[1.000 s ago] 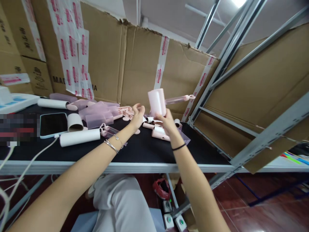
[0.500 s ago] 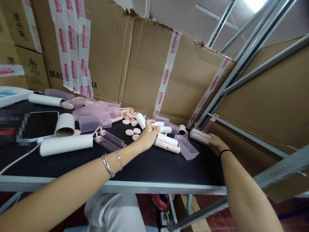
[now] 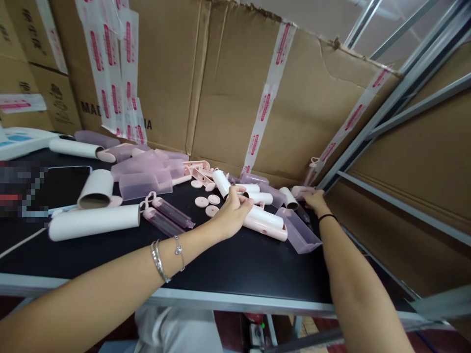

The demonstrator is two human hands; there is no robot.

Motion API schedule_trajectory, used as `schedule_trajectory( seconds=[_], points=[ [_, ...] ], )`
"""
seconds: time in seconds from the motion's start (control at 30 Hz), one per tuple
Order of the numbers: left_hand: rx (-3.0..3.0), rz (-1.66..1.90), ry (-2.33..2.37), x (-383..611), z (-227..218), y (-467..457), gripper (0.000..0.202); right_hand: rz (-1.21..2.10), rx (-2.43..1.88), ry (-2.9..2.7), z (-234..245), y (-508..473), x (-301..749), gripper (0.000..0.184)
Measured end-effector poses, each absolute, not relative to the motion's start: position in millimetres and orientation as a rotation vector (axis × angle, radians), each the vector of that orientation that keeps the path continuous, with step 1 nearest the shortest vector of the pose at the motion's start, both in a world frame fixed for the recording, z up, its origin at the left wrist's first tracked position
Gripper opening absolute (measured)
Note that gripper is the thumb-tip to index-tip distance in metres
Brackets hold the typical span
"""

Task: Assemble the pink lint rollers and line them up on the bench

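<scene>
My right hand (image 3: 313,198) is at the counter's (image 3: 235,274) far right, fingers against a pink piece (image 3: 300,191); can't tell if clamped. Left hand (image 3: 232,215), fingers bent, by the left end of a white roll (image 3: 268,216) lying along a pink holder (image 3: 270,232); grip unclear. Roll looks light, firm; take mid-length. Holder probably stiff, slippery plastic; pinch its sides.

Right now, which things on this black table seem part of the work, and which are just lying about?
Seem part of the work:
pink piece at the right hand
white roll and pink case beside the left hand
probably the pink discs and translucent purple covers

Seem just lying about:
dark-screened phone
white cable
</scene>
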State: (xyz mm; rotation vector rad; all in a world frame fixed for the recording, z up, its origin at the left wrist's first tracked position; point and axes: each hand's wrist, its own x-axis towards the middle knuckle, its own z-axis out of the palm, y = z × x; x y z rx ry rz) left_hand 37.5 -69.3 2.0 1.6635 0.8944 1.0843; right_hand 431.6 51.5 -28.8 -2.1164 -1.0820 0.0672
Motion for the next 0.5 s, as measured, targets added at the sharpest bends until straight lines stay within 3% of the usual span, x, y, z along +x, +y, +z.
schedule_trajectory(
  seconds=[0.1, 0.2, 0.5],
  points=[
    [1.683, 1.064, 0.906, 38.0, -0.4, -67.9, 0.026, -0.135, -2.18, -1.37, -23.8, 52.7, 417.0, 0.033],
    [1.701, 1.066, 0.907, 37.3, -0.5, -66.1, 0.027, -0.274, -2.334, -1.616, -19.1, 50.8, 411.3, 0.038],
    [1.636, 1.181, 1.007, 29.4, 7.3, -46.3, 0.019, -0.259, -2.403, -1.695, 7.4, 21.3, 398.3, 0.043]
  ],
)
